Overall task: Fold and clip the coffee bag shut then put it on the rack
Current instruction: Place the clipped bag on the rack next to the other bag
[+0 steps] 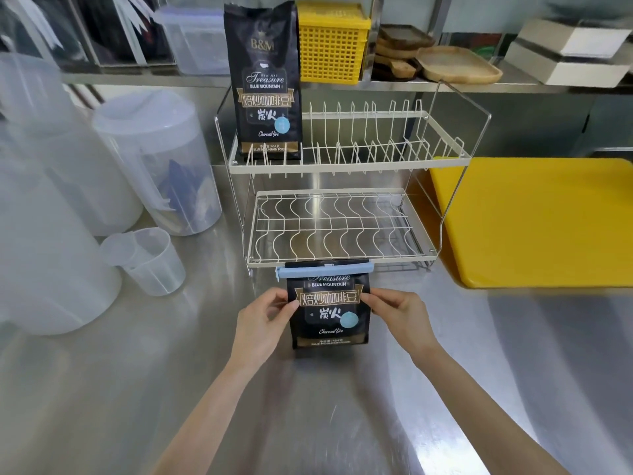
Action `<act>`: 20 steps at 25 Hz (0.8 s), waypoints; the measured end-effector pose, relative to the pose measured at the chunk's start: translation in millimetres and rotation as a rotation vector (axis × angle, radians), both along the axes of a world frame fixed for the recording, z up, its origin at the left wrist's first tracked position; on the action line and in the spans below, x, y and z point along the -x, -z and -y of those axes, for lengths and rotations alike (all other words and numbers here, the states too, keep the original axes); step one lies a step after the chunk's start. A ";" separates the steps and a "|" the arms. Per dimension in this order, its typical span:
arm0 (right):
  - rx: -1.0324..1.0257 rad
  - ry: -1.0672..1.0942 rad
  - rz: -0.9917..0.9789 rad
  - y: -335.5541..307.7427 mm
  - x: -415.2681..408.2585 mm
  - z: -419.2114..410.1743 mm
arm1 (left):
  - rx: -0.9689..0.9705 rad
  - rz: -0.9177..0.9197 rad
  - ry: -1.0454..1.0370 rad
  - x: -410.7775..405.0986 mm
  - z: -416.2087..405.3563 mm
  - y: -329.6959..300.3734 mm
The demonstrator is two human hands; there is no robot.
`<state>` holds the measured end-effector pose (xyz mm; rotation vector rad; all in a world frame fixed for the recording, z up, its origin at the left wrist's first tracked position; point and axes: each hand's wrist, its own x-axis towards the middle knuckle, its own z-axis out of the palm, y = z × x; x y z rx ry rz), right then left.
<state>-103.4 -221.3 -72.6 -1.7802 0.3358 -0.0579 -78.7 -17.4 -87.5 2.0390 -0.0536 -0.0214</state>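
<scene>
While both hands pinch the bag [328, 311] by its sides — left hand [263, 320], right hand [399, 315] — it stands on the tabletop [325, 406] just near the rack [339, 200]; a blue clip [325, 269] seals its folded top.

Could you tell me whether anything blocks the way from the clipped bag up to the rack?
Nothing visible does. The clipped bag, held by the left hand and right hand, stands just in front of the rack. Its lower tier is bare; on the upper tier a second bag fills only the left end.
</scene>
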 end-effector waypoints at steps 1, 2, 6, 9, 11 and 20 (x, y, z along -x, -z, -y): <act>-0.015 -0.004 0.020 -6.6 -3.3 0.6 | -0.004 0.024 0.011 -2.9 -0.2 -5.4; -0.032 -0.010 0.044 -14.2 -7.3 0.9 | -0.005 0.052 0.019 -6.5 -0.6 -11.8; -0.095 -0.045 0.129 -50.1 -24.3 4.1 | 0.014 0.154 0.022 -24.7 -1.2 -43.6; -0.066 -0.086 0.191 -79.8 -38.5 9.2 | 0.038 0.232 0.042 -35.4 -0.5 -74.9; -0.057 -0.111 0.239 -97.3 -47.8 13.6 | 0.013 0.288 0.056 -44.1 -0.5 -94.1; 0.037 -0.095 0.417 -162.1 -92.7 33.0 | -0.065 0.464 0.095 -87.1 13.3 -169.1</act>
